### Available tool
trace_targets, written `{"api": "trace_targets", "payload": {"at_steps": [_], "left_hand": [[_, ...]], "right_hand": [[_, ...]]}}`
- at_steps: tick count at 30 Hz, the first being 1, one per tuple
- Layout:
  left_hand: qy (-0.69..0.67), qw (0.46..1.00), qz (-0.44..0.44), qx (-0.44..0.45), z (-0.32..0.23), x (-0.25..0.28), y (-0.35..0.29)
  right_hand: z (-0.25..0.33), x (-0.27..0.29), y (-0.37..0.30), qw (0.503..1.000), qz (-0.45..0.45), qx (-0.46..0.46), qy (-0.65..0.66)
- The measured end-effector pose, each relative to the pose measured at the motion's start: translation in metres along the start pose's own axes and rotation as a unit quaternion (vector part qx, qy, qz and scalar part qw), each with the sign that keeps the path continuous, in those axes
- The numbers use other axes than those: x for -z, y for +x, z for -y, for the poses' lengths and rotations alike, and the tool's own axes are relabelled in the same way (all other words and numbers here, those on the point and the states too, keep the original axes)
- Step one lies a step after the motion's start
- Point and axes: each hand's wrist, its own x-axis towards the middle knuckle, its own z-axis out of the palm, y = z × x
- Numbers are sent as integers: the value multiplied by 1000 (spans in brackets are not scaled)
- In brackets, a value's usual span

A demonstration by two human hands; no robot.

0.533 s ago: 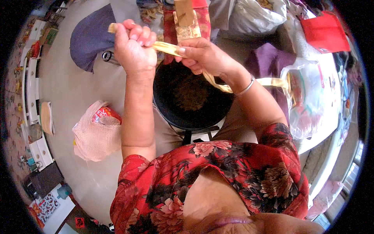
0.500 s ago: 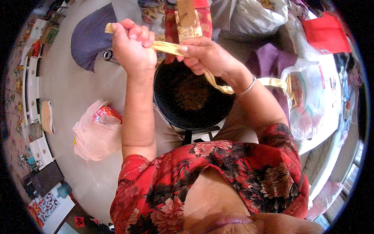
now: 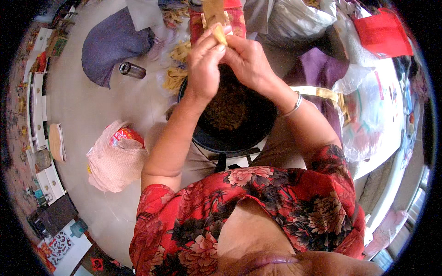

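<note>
Both hands meet above a round black pan [image 3: 207, 140] with dark brown loose material [image 3: 226, 110] in it. Between their fingertips stands the end of a flat, pale yellow strip [image 3: 220, 34], whose material I cannot make out. My left hand [image 3: 202, 69] is closed on it with thumb and fingers. Pressed against the left fingertips, my right hand [image 3: 252, 60] also grips the strip and hides part of it. A further yellow length [image 3: 315, 92] shows beyond my right forearm, reaching a clear plastic bag [image 3: 368, 119].
A wooden block [image 3: 213, 11] on red patterned cloth [image 3: 197, 23] lies beyond my hands. Left of the pan are yellow strips [image 3: 175, 78], a dark glass or bottle [image 3: 132, 70], blue-grey cloth [image 3: 103, 53] and a pink mesh bag [image 3: 115, 161]. Purple cloth [image 3: 317, 69] lies right.
My left hand has moved right to meet the right hand. The strip, stretched between them before, is now gathered at their fingertips. The dark glass or bottle is now uncovered.
</note>
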Motion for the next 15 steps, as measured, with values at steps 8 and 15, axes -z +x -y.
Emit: {"api": "trace_targets", "payload": {"at_steps": [8, 15], "left_hand": [[330, 935, -44, -124, -9, 9, 7], [341, 921, -3, -190, -11, 16, 1]], "right_hand": [[-1, 15, 4, 803, 115, -356, 465], [-2, 22, 8, 836, 201, -334, 386]]}}
